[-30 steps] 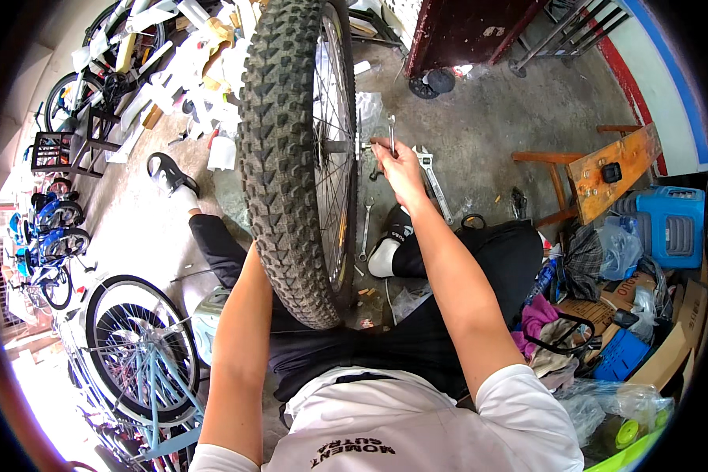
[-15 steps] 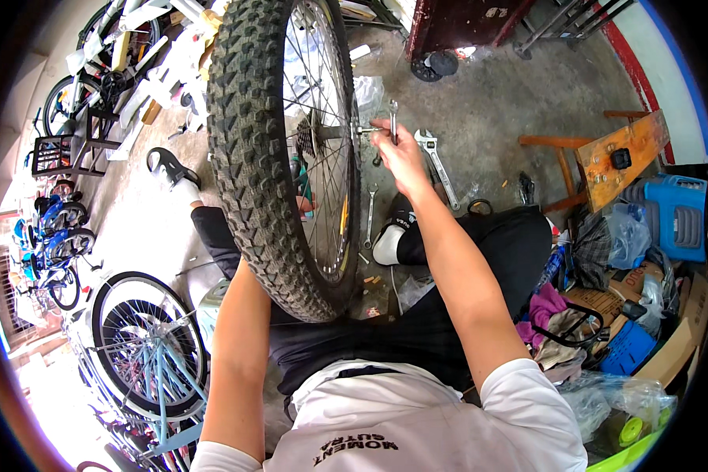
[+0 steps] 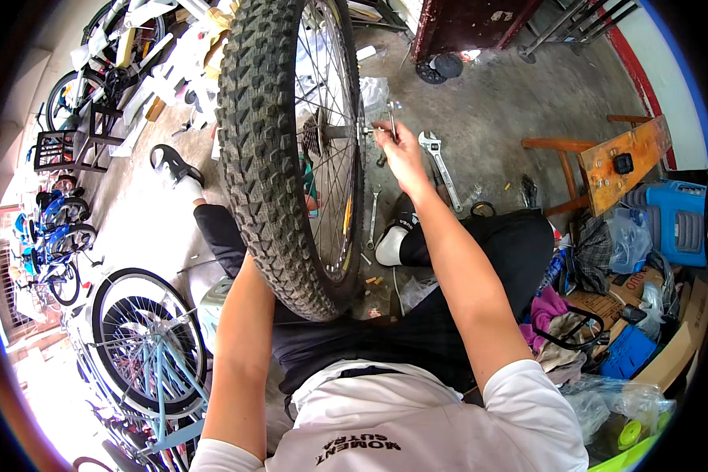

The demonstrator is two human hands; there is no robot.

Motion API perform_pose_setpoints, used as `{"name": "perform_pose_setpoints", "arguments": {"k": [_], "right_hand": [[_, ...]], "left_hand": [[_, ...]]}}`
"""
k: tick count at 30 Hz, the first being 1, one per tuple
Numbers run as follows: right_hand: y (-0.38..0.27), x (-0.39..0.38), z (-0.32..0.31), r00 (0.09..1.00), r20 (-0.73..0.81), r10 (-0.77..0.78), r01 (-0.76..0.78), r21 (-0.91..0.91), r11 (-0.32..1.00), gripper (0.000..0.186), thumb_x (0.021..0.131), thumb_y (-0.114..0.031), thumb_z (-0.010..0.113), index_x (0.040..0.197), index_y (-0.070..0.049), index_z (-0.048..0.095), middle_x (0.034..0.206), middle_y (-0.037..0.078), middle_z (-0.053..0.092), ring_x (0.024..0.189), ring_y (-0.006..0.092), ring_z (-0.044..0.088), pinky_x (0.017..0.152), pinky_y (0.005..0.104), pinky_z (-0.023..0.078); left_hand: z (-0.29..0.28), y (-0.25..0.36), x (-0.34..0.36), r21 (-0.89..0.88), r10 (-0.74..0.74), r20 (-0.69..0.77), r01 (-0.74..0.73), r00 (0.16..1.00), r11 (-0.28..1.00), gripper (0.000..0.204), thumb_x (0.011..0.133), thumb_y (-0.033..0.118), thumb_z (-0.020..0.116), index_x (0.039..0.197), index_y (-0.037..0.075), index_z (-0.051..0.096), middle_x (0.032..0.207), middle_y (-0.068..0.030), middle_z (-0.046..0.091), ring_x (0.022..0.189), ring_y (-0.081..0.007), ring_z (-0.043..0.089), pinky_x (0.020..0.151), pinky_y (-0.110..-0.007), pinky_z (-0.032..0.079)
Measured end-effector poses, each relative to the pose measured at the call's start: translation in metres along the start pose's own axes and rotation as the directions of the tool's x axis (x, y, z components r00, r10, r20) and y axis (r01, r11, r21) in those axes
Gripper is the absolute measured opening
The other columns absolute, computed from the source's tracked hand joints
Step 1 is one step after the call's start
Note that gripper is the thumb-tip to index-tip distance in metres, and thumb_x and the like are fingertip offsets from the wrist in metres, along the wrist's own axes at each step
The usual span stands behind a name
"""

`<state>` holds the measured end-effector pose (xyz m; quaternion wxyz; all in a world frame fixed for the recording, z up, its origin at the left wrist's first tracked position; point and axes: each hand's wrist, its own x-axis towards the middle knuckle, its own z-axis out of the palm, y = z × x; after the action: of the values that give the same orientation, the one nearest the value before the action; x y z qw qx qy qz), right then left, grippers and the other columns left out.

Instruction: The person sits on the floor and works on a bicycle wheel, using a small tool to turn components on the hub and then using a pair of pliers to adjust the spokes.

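Observation:
A bicycle wheel with a knobby black tire point(image 3: 256, 149) stands upright between my legs, a rear sprocket cluster point(image 3: 311, 140) showing through its spokes. My right hand point(image 3: 403, 154) is closed on a small wrench point(image 3: 392, 115) at the axle end point(image 3: 370, 130), on the wheel's right side. My left forearm point(image 3: 245, 338) goes behind the tire on the other side. Of my left hand point(image 3: 314, 206), only a sliver appears through the spokes, beside something green point(image 3: 307, 175); its fingers are mostly hidden.
An adjustable wrench point(image 3: 440, 169) and a combination wrench point(image 3: 374, 220) lie on the concrete floor to the right. A wooden stool point(image 3: 617, 165) and a blue plastic case point(image 3: 669, 224) stand farther right. Bicycles, including a light-blue one point(image 3: 161, 370), line the left.
The wheel has shifted slightly to the right in view. My right hand stays at the axle with the wrench, its fingers only slightly moved.

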<state>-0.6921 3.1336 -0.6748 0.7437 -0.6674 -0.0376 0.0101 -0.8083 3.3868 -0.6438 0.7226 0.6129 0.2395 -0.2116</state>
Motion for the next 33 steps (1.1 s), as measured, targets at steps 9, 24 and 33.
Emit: {"name": "perform_pose_setpoints", "arguments": {"k": [9,24,33], "right_hand": [[-0.036,0.000,0.013,0.890,-0.128,0.438,-0.442,-0.002,0.897,0.038,0.098,-0.041,0.061,0.095,-0.004,0.063,0.063,-0.004,0.048,0.055,0.0089,0.042,0.052,0.0277,0.035],[-0.035,-0.004,0.020,0.888,-0.046,0.457,-0.446,0.154,0.882,0.038,0.100,-0.044,0.056,0.105,-0.007,0.061,0.068,-0.005,0.045,0.058,0.0044,0.038,0.056,0.0206,0.030],[-0.023,0.016,0.030,0.922,-0.173,0.347,-0.381,-0.233,0.895,0.051,0.097,-0.052,0.056,0.090,-0.002,0.065,0.066,0.008,0.055,0.065,0.0221,0.056,0.067,0.0346,0.047]], "left_hand": [[-0.045,-0.052,0.039,-0.142,0.072,0.093,-0.058,0.993,0.988,0.025,0.084,0.006,0.067,0.104,0.002,0.052,0.103,-0.0220,0.067,0.094,-0.0328,0.071,0.062,-0.035,0.049],[-0.035,-0.021,0.019,0.076,-0.014,0.049,0.011,0.999,0.997,0.024,0.081,0.003,0.063,0.103,-0.001,0.053,0.107,-0.0208,0.067,0.099,-0.0330,0.069,0.070,-0.034,0.051],[-0.088,-0.078,0.048,-0.436,0.103,0.248,0.016,0.963,0.900,0.041,0.097,0.023,0.059,0.126,-0.004,0.047,0.114,-0.0249,0.063,0.102,-0.0324,0.066,0.081,-0.039,0.052]]}}
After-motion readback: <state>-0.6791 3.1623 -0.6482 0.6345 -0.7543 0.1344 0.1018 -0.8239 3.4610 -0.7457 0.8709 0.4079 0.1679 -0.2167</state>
